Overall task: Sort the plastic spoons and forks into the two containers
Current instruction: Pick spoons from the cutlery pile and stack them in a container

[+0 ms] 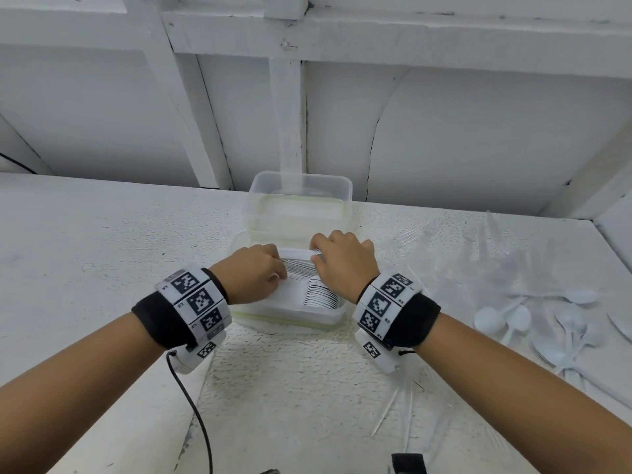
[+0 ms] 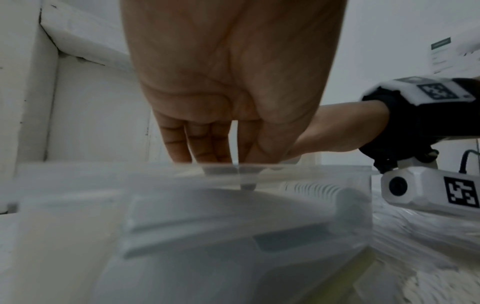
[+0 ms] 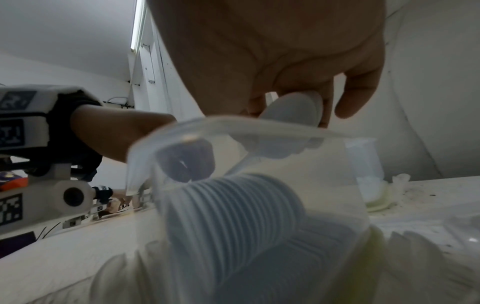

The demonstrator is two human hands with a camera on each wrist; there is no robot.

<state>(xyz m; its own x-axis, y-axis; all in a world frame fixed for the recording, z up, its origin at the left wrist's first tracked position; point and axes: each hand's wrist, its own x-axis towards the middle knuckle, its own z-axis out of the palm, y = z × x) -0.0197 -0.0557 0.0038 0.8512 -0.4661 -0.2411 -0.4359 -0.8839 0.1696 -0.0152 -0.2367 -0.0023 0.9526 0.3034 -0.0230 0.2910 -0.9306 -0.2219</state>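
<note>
A clear near container [image 1: 290, 318] holds a nested row of white spoons [image 1: 321, 295], also seen through its wall in the right wrist view as the spoon row [image 3: 228, 205]. Both hands are above it and share a small bundle of white spoons [image 1: 295, 254]. My left hand [image 1: 277, 268] pinches the handle end [image 2: 233, 139]. My right hand [image 1: 316, 257] curls its fingers round the bowl end [image 3: 293, 109]. A second clear container [image 1: 301, 186] stands just behind; I cannot tell what is in it.
Loose white spoons [image 1: 547, 323] lie in a heap at the right of the white table [image 1: 102, 234]. Clear forks [image 1: 410, 234] are scattered at the far right, with more clear cutlery [image 1: 403, 405] near the front. A black cable [image 1: 201, 429] trails from my left wrist.
</note>
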